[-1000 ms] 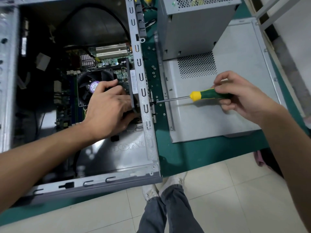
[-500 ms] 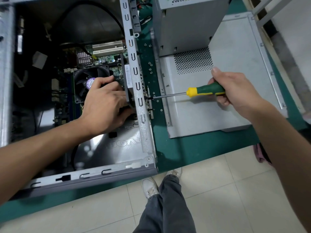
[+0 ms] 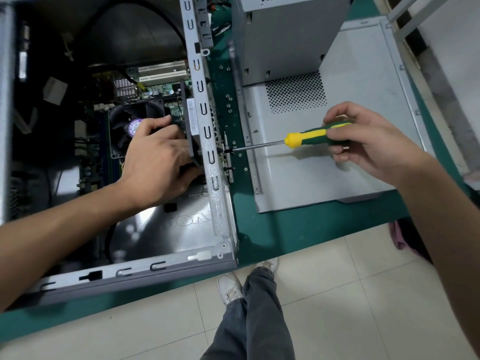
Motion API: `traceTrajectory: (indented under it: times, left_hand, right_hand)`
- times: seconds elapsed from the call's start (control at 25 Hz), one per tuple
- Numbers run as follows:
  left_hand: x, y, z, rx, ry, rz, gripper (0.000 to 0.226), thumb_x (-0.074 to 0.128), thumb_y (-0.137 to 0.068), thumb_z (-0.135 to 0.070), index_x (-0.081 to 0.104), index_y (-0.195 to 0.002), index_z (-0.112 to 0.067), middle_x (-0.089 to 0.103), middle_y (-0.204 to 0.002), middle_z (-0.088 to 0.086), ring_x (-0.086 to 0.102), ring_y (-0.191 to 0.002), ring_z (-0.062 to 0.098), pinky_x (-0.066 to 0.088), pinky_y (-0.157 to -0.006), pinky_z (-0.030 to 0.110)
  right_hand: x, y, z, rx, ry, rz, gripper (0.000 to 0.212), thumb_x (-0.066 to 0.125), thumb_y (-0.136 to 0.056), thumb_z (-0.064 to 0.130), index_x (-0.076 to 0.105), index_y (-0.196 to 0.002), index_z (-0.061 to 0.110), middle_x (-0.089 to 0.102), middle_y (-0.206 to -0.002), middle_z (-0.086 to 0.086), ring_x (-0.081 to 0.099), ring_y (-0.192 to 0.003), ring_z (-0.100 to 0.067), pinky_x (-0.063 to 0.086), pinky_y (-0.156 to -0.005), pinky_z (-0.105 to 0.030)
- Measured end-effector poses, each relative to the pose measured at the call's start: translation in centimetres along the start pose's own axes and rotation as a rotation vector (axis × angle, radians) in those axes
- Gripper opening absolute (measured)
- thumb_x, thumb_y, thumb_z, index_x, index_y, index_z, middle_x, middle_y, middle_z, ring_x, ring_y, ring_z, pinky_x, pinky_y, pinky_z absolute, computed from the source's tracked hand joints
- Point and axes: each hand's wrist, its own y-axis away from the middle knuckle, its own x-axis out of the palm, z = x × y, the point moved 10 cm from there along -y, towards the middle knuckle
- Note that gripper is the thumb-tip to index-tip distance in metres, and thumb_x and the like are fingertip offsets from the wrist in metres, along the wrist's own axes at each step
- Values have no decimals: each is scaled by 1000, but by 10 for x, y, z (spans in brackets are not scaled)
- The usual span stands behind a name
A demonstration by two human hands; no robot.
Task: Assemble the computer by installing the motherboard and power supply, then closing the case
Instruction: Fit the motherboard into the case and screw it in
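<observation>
The open grey computer case (image 3: 220, 203) lies on its side on the green table. Inside it sits the green motherboard (image 3: 155, 89) with a black cooler fan (image 3: 124, 131). My left hand (image 3: 158, 162) reaches into the case and grips a dark fan-like part against the inside of the rear wall. My right hand (image 3: 363, 141) holds a screwdriver (image 3: 306, 139) with a green and yellow handle. Its tip touches a black screw (image 3: 227, 150) on the outside of the rear wall. The grey power supply box (image 3: 285, 35) stands outside the case on the side panel (image 3: 324, 172).
Several small screws (image 3: 230, 105) lie on the green table (image 3: 285, 229) between case and panel. A black cable (image 3: 145, 14) loops inside the case at the top. My legs and white shoes (image 3: 228, 287) stand on the tiled floor below the table's edge.
My right hand has turned around the screwdriver handle, fingers regripping, while the tip stays on the screw. My left hand keeps holding the part inside the case. The camera view shifted slightly.
</observation>
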Motion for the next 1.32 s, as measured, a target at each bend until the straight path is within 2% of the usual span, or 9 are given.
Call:
traceTrajectory:
  times: [0.16, 0.32, 0.48, 0.64, 0.84, 0.96, 1.0, 1.2, 1.32]
  left_hand:
    - [1, -1, 0, -8, 5, 9, 31, 52, -93, -32, 49, -63, -24, 29, -64, -12, 48, -70, 19, 31, -93, 33]
    - [-3, -1, -2, 4, 4, -9, 32, 51, -93, -31, 47, -62, -26, 25, -68, -14, 49, -70, 20, 31, -94, 33]
    - [-7, -4, -9, 39, 48, -16, 30, 41, -98, -33, 22, -76, -41, 17, -69, -15, 47, -69, 20, 32, -93, 35]
    - [-5, -3, -8, 30, 39, 8, 30, 52, -92, -29, 37, -67, -34, 23, -72, -15, 55, -70, 24, 34, -93, 37]
    - [-6, -3, -9, 35, 41, 7, 32, 55, -89, -29, 36, -63, -30, 25, -71, -17, 56, -69, 24, 34, -93, 37]
    - [-8, -4, -11, 57, 83, -12, 43, 58, -88, -26, 19, -77, -39, 19, -72, -18, 54, -66, 24, 34, -91, 36]
    - [-9, -4, -11, 60, 88, -18, 45, 59, -88, -26, 17, -79, -41, 19, -72, -18, 54, -66, 24, 34, -91, 36]
    - [-7, -2, -8, 58, 85, -22, 41, 53, -91, -29, 16, -79, -43, 18, -71, -16, 51, -67, 22, 33, -91, 36]
    - [-5, -1, -6, 43, 76, -19, 39, 52, -92, -31, 17, -78, -39, 13, -69, -17, 47, -68, 20, 33, -92, 36]
  right_hand:
    - [-2, 0, -9, 39, 290, -99, 40, 56, -95, 51, 67, -83, 15, 61, -63, -10, 44, -46, -16, 32, -44, -26]
    - [0, -1, -11, 51, -95, -26, 4, 63, -89, 18, 60, -92, 18, 54, -72, -2, 45, -54, -14, 27, -43, -24]
    - [-2, -1, -15, 34, 174, -160, 33, 57, -96, 43, 62, -83, 13, 57, -59, -7, 38, -43, -15, 26, -39, -20]
    - [1, 0, -13, 58, -132, -34, 5, 62, -87, 13, 60, -89, 17, 57, -76, -4, 49, -55, -16, 38, -46, -23]
    - [-3, -1, -12, 51, 213, -168, 33, 59, -95, 44, 64, -87, 12, 60, -66, -8, 46, -45, -14, 37, -40, -21]
    - [-1, 1, -14, 71, -43, -87, 5, 58, -93, 17, 62, -92, 18, 59, -76, -4, 54, -58, -16, 42, -47, -23]
    - [-1, 2, -13, 54, -89, -83, 10, 57, -94, 10, 61, -91, 18, 59, -77, -4, 55, -58, -16, 43, -48, -23]
    - [0, 6, -15, 54, 227, -144, 32, 59, -95, 45, 62, -86, 15, 62, -67, -7, 50, -52, -16, 39, -43, -23]
    - [2, 8, -11, 45, -75, -54, 4, 64, -89, 19, 60, -91, 20, 61, -82, -6, 58, -66, -18, 44, -51, -25]
